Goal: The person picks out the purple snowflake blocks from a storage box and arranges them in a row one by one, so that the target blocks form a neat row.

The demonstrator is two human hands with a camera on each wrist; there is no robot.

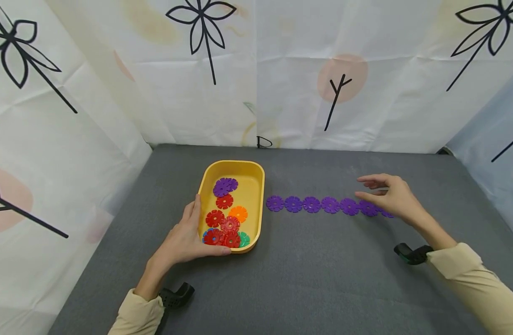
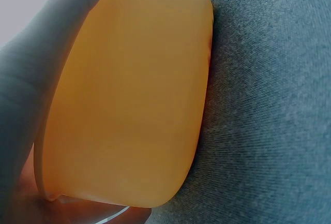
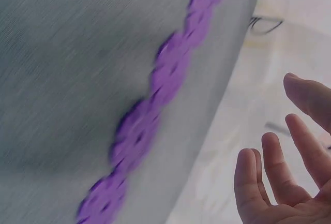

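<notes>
My left hand (image 1: 185, 239) holds the near left corner of a yellow plastic tray (image 1: 254, 186), thumb along the front and fingers at the left side. In the left wrist view, the tray's wall (image 2: 129, 89) fills the middle. Inside lie flower-shaped plastic discs: purple ones (image 1: 224, 187), several red ones (image 1: 214, 218), an orange one (image 1: 238, 213), a green one (image 1: 243, 239) and some blue. A row of purple flower discs (image 1: 311, 204), joined edge to edge, runs rightward from the tray. Over its right end hovers my right hand (image 1: 388, 193), holding nothing, fingers apart in the right wrist view.
A grey cloth-covered table (image 1: 306, 279) lies under everything. White printed curtains (image 1: 298, 102) stand along its back and left side. Black wrist devices (image 1: 412, 253) sit by both cuffs.
</notes>
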